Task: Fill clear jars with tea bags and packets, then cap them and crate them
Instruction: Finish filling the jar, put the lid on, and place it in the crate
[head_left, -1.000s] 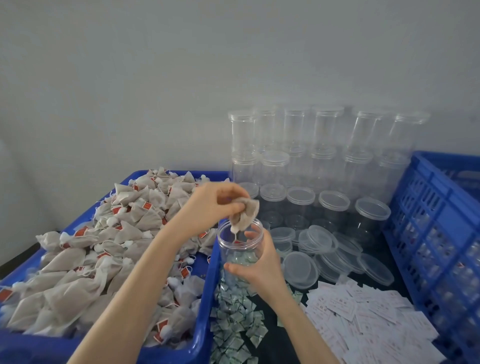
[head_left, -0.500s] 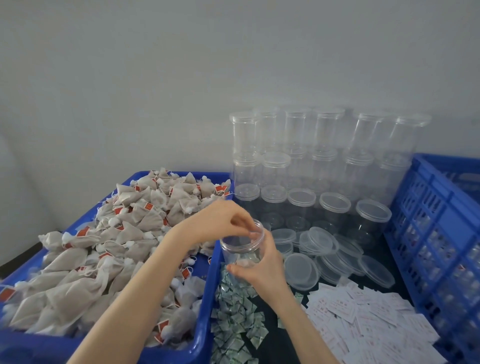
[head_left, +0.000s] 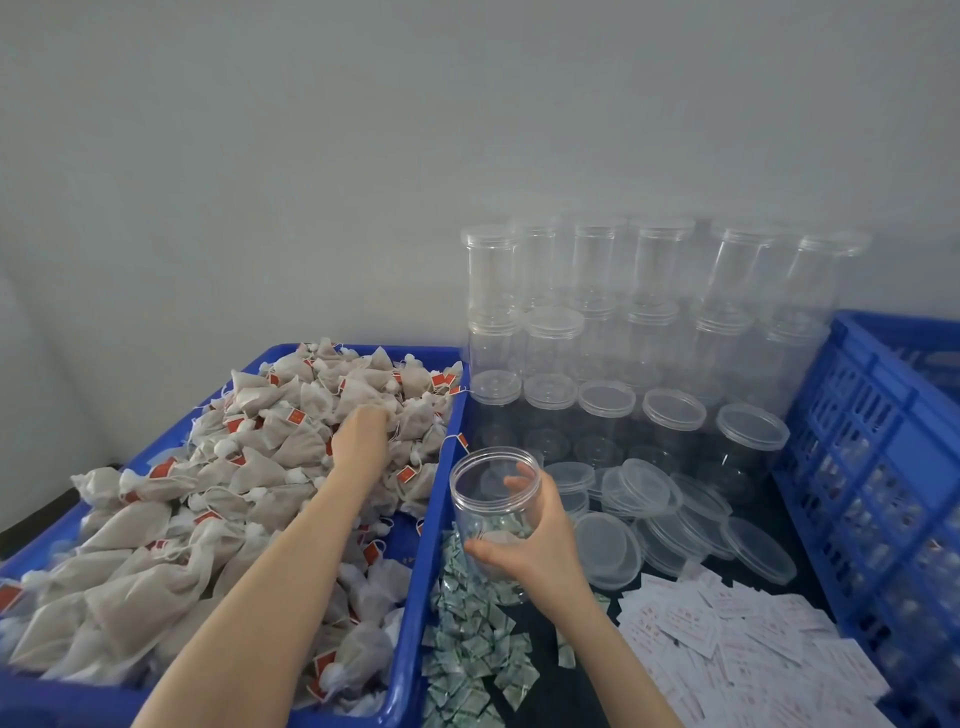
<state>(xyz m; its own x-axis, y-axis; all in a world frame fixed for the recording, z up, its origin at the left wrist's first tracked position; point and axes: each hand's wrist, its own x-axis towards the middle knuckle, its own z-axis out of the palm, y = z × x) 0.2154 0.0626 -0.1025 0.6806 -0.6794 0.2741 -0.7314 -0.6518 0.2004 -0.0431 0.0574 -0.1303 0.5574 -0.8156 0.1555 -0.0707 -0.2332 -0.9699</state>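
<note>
One clear jar (head_left: 493, 499), uncapped, few packets inside.

I see a plain grey-white wall (head_left: 363, 156) filling the upper half of the view, unmarked and evenly lit. At far left, I note a dark strip of floor (head_left: 31, 512) running along the wall's base. In the centre foreground, I observe a dark work surface (head_left: 582, 691), only small patches of it exposed.

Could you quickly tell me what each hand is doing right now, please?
Left hand: down in the tea bags; fingers hidden, grip cannot be told.
Right hand: holding the open clear jar.
</note>
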